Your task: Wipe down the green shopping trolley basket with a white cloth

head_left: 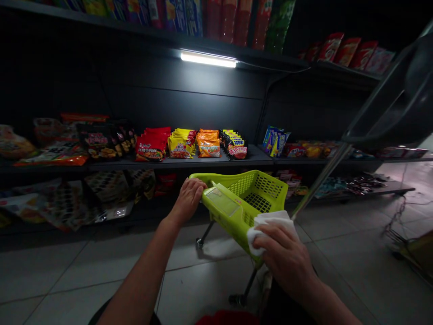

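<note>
A lime-green shopping cart (233,230) stands in front of me, its slotted basket showing no goods inside. My left hand (190,197) is closed over the far-left end of the cart's handle. In my right hand (287,253) is a folded white tissue (275,220), pressed against the handle's near-right corner. The fingers of that hand are curled round the tissue. A clear panel with a pale label (223,201) sits on the handle between my hands.
Behind the cart runs a dark shelf (189,163) with instant noodle packs (209,143) in several colours. Bottles (230,20) line the shelf above, under which a light tube (209,58) glows. A metal pole (324,176) slants at the right; cables (394,221) lie on the tiled floor.
</note>
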Action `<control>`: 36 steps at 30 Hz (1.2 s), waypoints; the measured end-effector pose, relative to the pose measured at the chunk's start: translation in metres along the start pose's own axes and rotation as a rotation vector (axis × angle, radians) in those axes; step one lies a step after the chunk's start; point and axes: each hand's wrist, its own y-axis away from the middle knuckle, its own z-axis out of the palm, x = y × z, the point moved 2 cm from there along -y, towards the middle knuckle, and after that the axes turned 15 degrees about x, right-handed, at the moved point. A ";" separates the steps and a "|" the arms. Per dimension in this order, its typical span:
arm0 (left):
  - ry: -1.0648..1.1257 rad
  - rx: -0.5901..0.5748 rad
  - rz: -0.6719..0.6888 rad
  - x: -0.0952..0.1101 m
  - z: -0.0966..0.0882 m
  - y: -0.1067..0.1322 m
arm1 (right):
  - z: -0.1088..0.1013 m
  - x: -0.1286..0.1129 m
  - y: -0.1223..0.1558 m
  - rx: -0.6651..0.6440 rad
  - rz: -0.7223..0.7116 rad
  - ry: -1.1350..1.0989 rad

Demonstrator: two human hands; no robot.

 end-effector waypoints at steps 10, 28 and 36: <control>-0.044 -0.015 0.092 -0.006 -0.003 -0.001 | 0.034 -0.016 -0.067 -0.577 -0.271 -0.100; 0.163 0.082 -0.076 0.004 -0.007 0.004 | 0.040 -0.025 -0.068 -0.714 -0.457 -0.138; 0.144 0.109 -0.097 0.009 0.001 0.006 | 0.099 -0.005 -0.115 -0.557 -0.174 -0.181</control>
